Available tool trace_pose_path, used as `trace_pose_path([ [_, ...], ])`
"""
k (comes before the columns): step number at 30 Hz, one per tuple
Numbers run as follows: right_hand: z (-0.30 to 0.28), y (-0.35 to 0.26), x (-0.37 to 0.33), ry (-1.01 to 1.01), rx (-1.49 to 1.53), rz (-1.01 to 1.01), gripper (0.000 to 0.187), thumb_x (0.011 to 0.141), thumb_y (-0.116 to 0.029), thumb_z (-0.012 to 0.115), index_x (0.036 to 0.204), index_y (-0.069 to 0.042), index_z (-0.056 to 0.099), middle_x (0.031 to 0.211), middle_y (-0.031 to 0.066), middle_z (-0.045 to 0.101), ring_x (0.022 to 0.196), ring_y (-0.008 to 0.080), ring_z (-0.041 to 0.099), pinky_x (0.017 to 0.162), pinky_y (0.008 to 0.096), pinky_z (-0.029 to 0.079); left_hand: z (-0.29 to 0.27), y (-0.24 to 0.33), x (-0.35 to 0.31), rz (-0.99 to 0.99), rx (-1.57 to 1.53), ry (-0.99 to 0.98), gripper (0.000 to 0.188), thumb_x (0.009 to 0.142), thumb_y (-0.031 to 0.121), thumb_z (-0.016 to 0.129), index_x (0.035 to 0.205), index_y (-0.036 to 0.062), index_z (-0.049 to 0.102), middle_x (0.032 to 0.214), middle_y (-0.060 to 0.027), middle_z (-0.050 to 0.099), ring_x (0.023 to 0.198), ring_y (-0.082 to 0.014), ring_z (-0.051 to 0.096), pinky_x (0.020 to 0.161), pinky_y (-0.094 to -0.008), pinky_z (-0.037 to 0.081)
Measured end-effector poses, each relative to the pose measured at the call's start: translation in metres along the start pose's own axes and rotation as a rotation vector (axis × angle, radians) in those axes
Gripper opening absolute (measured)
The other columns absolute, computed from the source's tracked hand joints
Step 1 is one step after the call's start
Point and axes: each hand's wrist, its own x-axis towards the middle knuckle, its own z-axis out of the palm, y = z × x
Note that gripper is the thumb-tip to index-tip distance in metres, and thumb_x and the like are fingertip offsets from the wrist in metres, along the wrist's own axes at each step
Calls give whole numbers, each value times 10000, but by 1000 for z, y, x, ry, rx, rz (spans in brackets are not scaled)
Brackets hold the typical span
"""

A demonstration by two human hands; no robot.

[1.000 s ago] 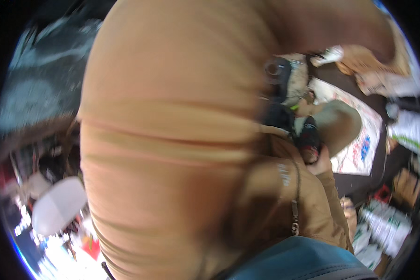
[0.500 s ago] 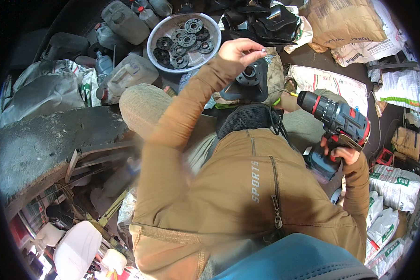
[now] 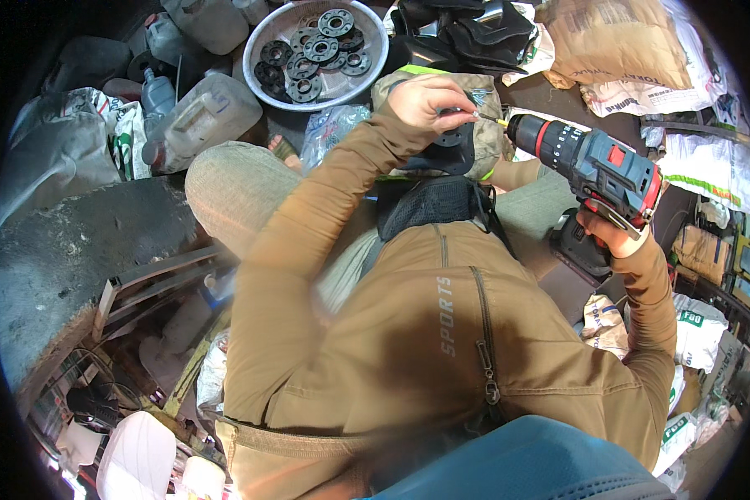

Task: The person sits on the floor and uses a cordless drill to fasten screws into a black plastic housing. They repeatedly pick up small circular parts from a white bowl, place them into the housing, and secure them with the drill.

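Observation:
My right hand (image 3: pixel 612 237) is wrapped round the grip of a cordless drill (image 3: pixel 600 162), whose bit points left. The fingers of my left hand (image 3: pixel 429 102) are pinched on a small screw (image 3: pixel 477 115), close to the bit's tip; whether the two touch I cannot tell. Below that hand, a black plate (image 3: pixel 452 158) lies on a camouflage-patterned cushion (image 3: pixel 490 137) between my legs. My left hand and sleeve partly cover the plate.
At the far left a white basin (image 3: pixel 256 79) holds several black flanged discs (image 3: pixel 319 48). Dark moulded parts (image 3: pixel 475 37) lie beside it, with brown and white sacks (image 3: pixel 617 42) to the right. Plastic canisters (image 3: pixel 208 117) and a dark slab (image 3: pixel 83 242) are on my left.
The drill has risen and moved left, bringing its bit near my left fingers. My left hand has come slightly nearer with the screw. The view has shifted a little.

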Motion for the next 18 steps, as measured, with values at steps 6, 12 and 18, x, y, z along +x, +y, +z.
trace_pose_path([
  [6, 3, -5, 8, 57, 76, -43, 288, 685, -21, 732, 957, -26, 639, 782, 66, 640, 633, 159, 595, 554, 304, 469, 2, 1, -1, 1, 10, 13, 135, 708, 130, 777, 815, 90, 706, 803, -45, 659, 743, -196, 636, 649, -298, 493],
  [12, -3, -1, 13, 15, -144, -201, 298, 747, -88, 685, 1042, -59, 663, 986, 102, 664, 900, 239, 624, 800, 347, 485, 0, 2, -2, -44, -19, 20, 134, 714, 115, 770, 825, 76, 706, 803, -53, 663, 743, -205, 637, 659, -295, 498],
  [18, -7, -2, 28, 28, -260, -356, 343, 687, -90, 707, 1026, -66, 660, 1022, 112, 638, 957, 299, 587, 852, 383, 455, -3, -1, -6, -47, 53, 32, 128, 722, 106, 756, 836, 76, 708, 820, -51, 668, 764, -213, 636, 664, -306, 501],
])
